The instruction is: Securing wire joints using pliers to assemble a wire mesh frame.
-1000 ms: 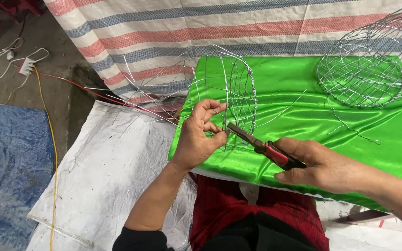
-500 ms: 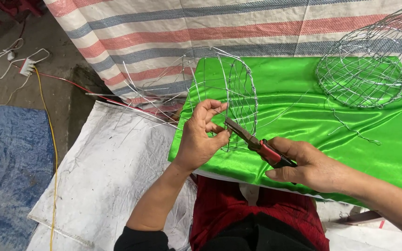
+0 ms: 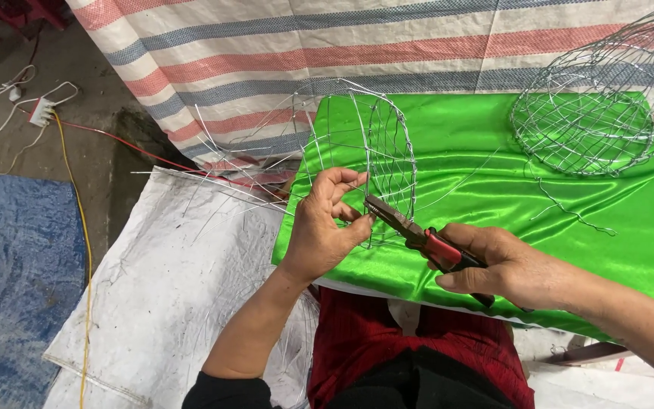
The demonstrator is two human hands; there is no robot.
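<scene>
Two wire frames (image 3: pixel 365 144) (image 3: pixel 592 113) on green cloth (image 3: pixel 493 174) — left hand (image 3: pixel 325 227) pinching one, right hand (image 3: pixel 505 265) clasping one pair of pliers (image 3: pixel 418 235)

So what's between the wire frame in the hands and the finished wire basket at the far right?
In the head view, only bare green satin cloth, with a thin loose wire lying nearer the right hand.

Green satin-covered table (image 3: pixel 493 151) with wire frame (image 3: pixel 376 151); finished wire basket (image 3: pixel 592 113); loose wire (image 3: pixel 569 212)

The wire frame (image 3: pixel 376 155) stands on the cloth (image 3: pixel 486 182). The finished wire basket (image 3: pixel 592 113) lies at its three o'clock, the power strip (image 3: pixel 42 112) at nine.
</scene>
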